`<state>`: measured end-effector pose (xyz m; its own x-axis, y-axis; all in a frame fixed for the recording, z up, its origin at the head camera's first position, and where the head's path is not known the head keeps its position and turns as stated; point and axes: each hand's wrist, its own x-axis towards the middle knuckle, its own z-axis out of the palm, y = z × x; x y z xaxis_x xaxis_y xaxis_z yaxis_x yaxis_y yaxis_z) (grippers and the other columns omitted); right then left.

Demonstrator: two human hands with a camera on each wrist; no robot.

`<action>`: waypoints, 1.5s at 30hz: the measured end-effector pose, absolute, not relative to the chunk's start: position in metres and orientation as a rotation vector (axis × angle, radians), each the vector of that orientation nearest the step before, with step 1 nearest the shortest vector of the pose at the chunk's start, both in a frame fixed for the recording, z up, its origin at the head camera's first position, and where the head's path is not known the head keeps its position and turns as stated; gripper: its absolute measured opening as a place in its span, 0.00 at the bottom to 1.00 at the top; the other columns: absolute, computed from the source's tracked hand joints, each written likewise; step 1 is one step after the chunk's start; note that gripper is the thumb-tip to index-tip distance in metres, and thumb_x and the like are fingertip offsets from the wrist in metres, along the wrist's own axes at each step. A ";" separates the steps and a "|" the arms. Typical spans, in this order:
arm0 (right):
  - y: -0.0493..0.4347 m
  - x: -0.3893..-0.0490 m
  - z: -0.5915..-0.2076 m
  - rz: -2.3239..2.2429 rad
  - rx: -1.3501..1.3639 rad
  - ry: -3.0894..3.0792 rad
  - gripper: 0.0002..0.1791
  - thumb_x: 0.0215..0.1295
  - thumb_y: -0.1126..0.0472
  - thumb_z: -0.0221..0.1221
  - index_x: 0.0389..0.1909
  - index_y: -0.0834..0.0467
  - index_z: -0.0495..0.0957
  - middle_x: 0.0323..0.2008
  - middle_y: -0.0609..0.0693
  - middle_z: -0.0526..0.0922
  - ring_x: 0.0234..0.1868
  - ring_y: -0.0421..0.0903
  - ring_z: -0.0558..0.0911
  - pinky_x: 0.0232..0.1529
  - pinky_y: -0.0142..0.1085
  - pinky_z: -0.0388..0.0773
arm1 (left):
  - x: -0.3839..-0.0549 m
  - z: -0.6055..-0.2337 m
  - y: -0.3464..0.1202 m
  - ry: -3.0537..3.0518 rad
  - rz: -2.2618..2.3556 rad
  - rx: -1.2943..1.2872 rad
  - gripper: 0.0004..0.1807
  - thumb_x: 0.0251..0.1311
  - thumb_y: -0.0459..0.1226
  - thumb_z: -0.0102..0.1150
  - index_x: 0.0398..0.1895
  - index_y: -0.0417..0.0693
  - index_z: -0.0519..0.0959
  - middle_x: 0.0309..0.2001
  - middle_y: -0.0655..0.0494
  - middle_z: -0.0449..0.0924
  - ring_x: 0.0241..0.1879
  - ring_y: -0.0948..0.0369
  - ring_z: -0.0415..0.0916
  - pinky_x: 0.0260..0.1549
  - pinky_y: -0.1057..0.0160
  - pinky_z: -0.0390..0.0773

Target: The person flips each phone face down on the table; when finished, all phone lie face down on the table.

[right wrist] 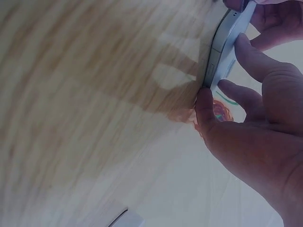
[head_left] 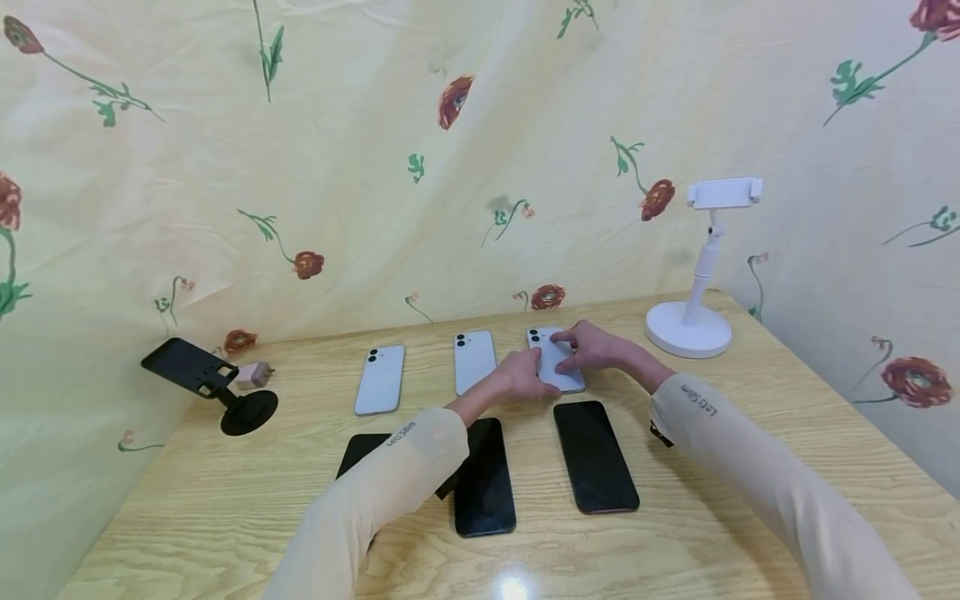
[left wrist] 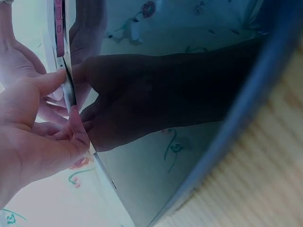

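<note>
A white phone (head_left: 551, 358) lies back up at the right end of a row, its two camera lenses at the far left corner. My left hand (head_left: 519, 377) holds its left side and near edge with finger and thumb. From the other side my right hand (head_left: 591, 346) grips it, with fingers on the back and right edge. The right wrist view shows the thumb and fingertips at the phone's edge, close to the wood. Nearest to the hands are a dark phone (head_left: 596, 458), screen up, and another white phone (head_left: 474, 362).
A third white phone (head_left: 379, 380) lies further left. Another dark phone (head_left: 485, 483) and a partly covered one (head_left: 360, 450) lie under the left sleeve. A white stand (head_left: 690, 327) is at the back right. A black stand (head_left: 249, 412) holds a black case (head_left: 189, 365) beside a pink charger (head_left: 255, 375).
</note>
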<state>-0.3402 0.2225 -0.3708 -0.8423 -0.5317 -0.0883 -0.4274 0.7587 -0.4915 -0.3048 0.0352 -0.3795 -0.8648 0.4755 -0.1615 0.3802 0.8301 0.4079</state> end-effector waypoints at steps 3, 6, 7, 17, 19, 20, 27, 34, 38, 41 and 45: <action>0.220 -0.342 -0.372 -0.675 -0.781 2.740 0.35 0.62 0.61 0.69 0.65 0.75 0.69 0.24 0.50 0.71 0.30 0.46 0.69 0.33 0.35 0.64 | -0.305 -0.380 0.034 2.775 0.470 0.664 0.45 0.63 0.51 0.65 0.75 0.36 0.59 0.65 0.42 0.72 0.62 0.52 0.71 0.57 0.61 0.71; 0.218 -0.341 -0.371 -0.674 -0.816 2.741 0.35 0.61 0.61 0.68 0.64 0.76 0.69 0.21 0.45 0.61 0.27 0.44 0.64 0.30 0.35 0.59 | -0.306 -0.379 0.033 2.785 0.435 0.667 0.44 0.64 0.51 0.65 0.75 0.37 0.60 0.64 0.42 0.72 0.61 0.53 0.71 0.57 0.61 0.71; 0.218 -0.341 -0.371 -0.672 -0.826 2.742 0.35 0.61 0.61 0.68 0.64 0.77 0.69 0.21 0.45 0.60 0.27 0.44 0.63 0.30 0.35 0.59 | -0.306 -0.379 0.032 2.785 0.433 0.664 0.44 0.64 0.51 0.65 0.75 0.37 0.60 0.65 0.42 0.72 0.61 0.53 0.71 0.57 0.61 0.71; 0.211 -0.338 -0.371 -0.628 -0.770 2.754 0.36 0.63 0.58 0.68 0.66 0.74 0.68 0.43 0.64 0.75 0.45 0.57 0.70 0.44 0.42 0.70 | -0.302 -0.379 0.020 2.756 0.502 0.663 0.42 0.65 0.50 0.64 0.73 0.35 0.62 0.61 0.42 0.75 0.55 0.54 0.74 0.51 0.62 0.74; 0.210 -0.338 -0.371 -0.644 -0.738 2.751 0.36 0.64 0.58 0.67 0.66 0.74 0.68 0.49 0.68 0.73 0.51 0.60 0.72 0.50 0.47 0.72 | -0.298 -0.373 0.015 2.757 0.512 0.679 0.40 0.65 0.50 0.64 0.71 0.34 0.64 0.55 0.42 0.78 0.48 0.56 0.77 0.46 0.63 0.75; 0.210 -0.337 -0.371 -0.649 -0.727 2.748 0.36 0.64 0.58 0.67 0.66 0.74 0.68 0.51 0.70 0.72 0.53 0.62 0.72 0.52 0.49 0.72 | -0.295 -0.370 0.011 2.757 0.528 0.685 0.37 0.66 0.49 0.63 0.69 0.34 0.67 0.51 0.44 0.80 0.43 0.56 0.77 0.43 0.63 0.75; 0.210 -0.333 -0.363 -0.579 -0.689 2.814 0.35 0.65 0.56 0.65 0.64 0.76 0.69 0.52 0.73 0.77 0.53 0.64 0.76 0.54 0.53 0.72 | -0.261 -0.340 -0.036 2.812 0.578 0.919 0.29 0.66 0.45 0.62 0.63 0.32 0.74 0.28 0.56 0.82 0.29 0.64 0.79 0.43 0.60 0.78; 0.197 -0.322 -0.359 -0.583 -0.797 2.934 0.30 0.65 0.58 0.65 0.60 0.76 0.72 0.55 0.73 0.76 0.58 0.69 0.71 0.56 0.58 0.68 | -0.214 -0.314 -0.121 2.834 0.656 0.865 0.30 0.66 0.40 0.64 0.66 0.30 0.71 0.33 0.52 0.85 0.30 0.60 0.82 0.38 0.58 0.80; 0.179 -0.308 -0.359 -0.664 -0.936 2.906 0.28 0.66 0.59 0.64 0.60 0.75 0.73 0.55 0.72 0.76 0.54 0.66 0.76 0.51 0.54 0.74 | -0.190 -0.314 -0.170 2.833 0.612 0.769 0.33 0.62 0.39 0.68 0.67 0.30 0.69 0.43 0.43 0.83 0.43 0.51 0.82 0.44 0.51 0.79; 0.159 -0.293 -0.356 -0.698 -1.034 2.858 0.28 0.66 0.60 0.64 0.60 0.75 0.73 0.56 0.71 0.75 0.53 0.65 0.78 0.51 0.53 0.76 | -0.172 -0.318 -0.199 2.812 0.537 0.722 0.39 0.59 0.40 0.71 0.69 0.31 0.66 0.51 0.38 0.79 0.51 0.44 0.76 0.49 0.46 0.75; 0.129 -0.274 -0.357 -0.682 -1.145 2.791 0.28 0.66 0.60 0.65 0.61 0.72 0.73 0.57 0.68 0.76 0.54 0.62 0.78 0.52 0.51 0.76 | -0.152 -0.327 -0.222 2.793 0.506 0.628 0.48 0.53 0.44 0.76 0.72 0.33 0.63 0.60 0.31 0.71 0.60 0.37 0.68 0.53 0.40 0.71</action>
<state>-0.2736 0.1287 -0.3565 -0.7248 -0.6786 0.1194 -0.6572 0.6288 -0.4156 -0.1517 -0.2225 -0.3274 -0.8805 0.4500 -0.1488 0.3693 0.8482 0.3797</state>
